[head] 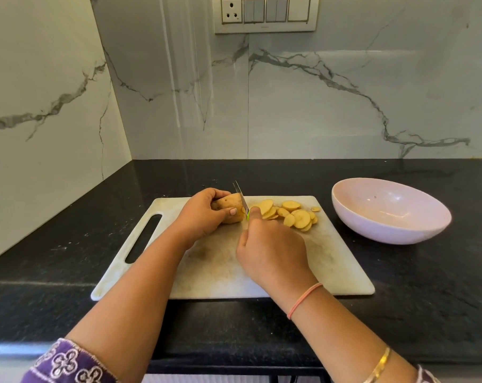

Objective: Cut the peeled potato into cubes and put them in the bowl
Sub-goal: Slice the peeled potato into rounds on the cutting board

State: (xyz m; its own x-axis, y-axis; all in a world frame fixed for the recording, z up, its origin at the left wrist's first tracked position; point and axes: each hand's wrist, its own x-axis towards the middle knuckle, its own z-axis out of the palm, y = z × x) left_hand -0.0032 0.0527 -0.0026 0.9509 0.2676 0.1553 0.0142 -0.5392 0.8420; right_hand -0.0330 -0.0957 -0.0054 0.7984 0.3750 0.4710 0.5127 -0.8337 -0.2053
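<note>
On the white cutting board [331, 272] my left hand [204, 214] grips the remaining potato piece [230, 207], fingers curled over its top and thumb on its near side. My right hand [270, 250] holds a knife [241, 199] with a green handle; its blade stands against the potato's cut right end. Several round potato slices [292, 215] lie in a loose pile on the board to the right of the blade. The pale pink bowl [391, 211] sits on the counter right of the board, with nothing visible inside.
The black stone counter [68, 244] runs into a corner of marble walls at the left and back. A switch panel [264, 13] hangs on the back wall. The board's handle slot [143, 239] is at its left end.
</note>
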